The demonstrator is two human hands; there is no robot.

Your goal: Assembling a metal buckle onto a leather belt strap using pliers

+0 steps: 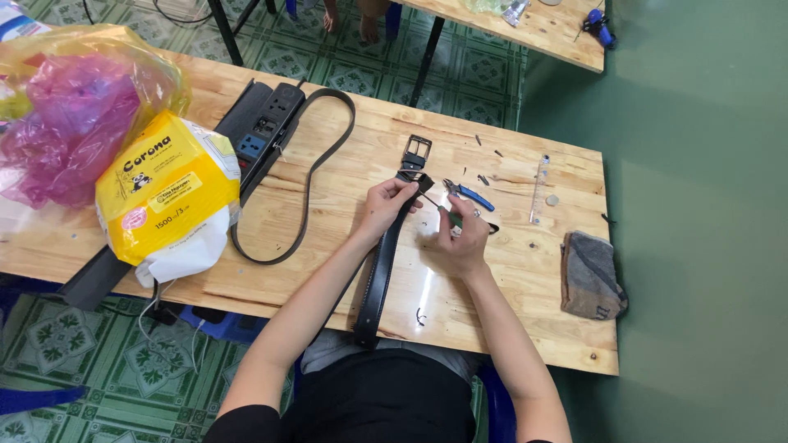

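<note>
- Right now the black belt (380,271) runs lengthwise from the table's near edge up to the fingers, buckle end pointing away from the person.
- Left hand (383,207): fingers pinched on the belt tip, just below the square metal buckle (417,152).
- Right hand (460,238): fingers closed round a thin green-handled tool (447,215), its tip at the belt end.
- Blue-handled pliers (468,194) just beyond the right fingers.
- Smooth leather strap on a pale wooden table (525,271); folded grey cloth (591,275) well right.
</note>
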